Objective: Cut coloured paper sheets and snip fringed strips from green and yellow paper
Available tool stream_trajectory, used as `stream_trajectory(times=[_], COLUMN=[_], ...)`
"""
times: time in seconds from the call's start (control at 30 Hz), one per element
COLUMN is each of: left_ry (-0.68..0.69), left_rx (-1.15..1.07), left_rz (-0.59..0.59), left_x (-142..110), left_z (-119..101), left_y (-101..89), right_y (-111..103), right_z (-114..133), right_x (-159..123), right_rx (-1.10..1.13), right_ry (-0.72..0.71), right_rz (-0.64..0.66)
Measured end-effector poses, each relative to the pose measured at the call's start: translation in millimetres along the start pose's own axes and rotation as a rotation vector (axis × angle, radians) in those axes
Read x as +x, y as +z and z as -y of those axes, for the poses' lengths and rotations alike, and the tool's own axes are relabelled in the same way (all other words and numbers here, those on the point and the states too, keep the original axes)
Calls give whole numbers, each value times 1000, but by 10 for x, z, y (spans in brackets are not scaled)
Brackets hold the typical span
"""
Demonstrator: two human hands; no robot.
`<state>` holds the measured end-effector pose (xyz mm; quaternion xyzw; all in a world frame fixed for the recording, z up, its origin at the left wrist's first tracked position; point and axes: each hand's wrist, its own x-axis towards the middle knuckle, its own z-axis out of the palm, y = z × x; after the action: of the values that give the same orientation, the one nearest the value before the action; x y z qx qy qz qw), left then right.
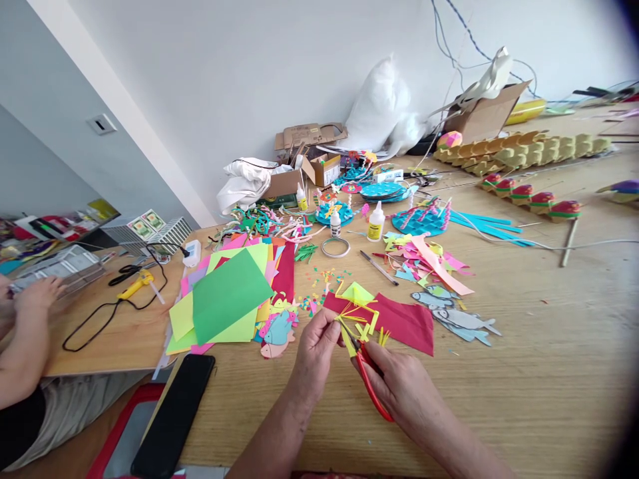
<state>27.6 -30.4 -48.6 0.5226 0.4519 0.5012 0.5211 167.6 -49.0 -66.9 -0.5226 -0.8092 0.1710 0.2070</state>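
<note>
My right hand (394, 379) is wrapped round a pair of red-handled scissors (372, 389). Their blades lie at a piece of yellow paper (348, 338) cut partly into thin strips. Pinched between the thumb and fingers of my left hand (318, 342) is the upper end of that yellow paper. Beneath and beyond the hands lies a dark red paper sheet (407, 324), with loose yellow strips (383, 336) and a lime-green folded piece (358, 293) on it. Whether the blades are closed on the paper cannot be made out.
Coloured paper sheets (232, 293) and paper fish (277, 332) lie to the left, a black phone (174, 412) nearer. Grey fish cutouts (464, 319) and paper scraps (429, 259) are on the right. Glue bottles (376, 223) stand behind. A co-worker's arm (22, 339) shows at far left.
</note>
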Motion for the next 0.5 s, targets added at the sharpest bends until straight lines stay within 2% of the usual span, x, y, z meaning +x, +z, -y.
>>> stream_trajectory(times=[0.23,0.5], left_ry=[-57,-198], left_rx=[-56,-186], left_rz=[-3,1], left_x=[-91,-223], left_z=[131,229], left_y=[25,54], right_y=[44,121], right_z=[-25,-30], right_x=[-103,-173], right_rx=[77,127], right_ry=[23,90], right_rz=[67,159])
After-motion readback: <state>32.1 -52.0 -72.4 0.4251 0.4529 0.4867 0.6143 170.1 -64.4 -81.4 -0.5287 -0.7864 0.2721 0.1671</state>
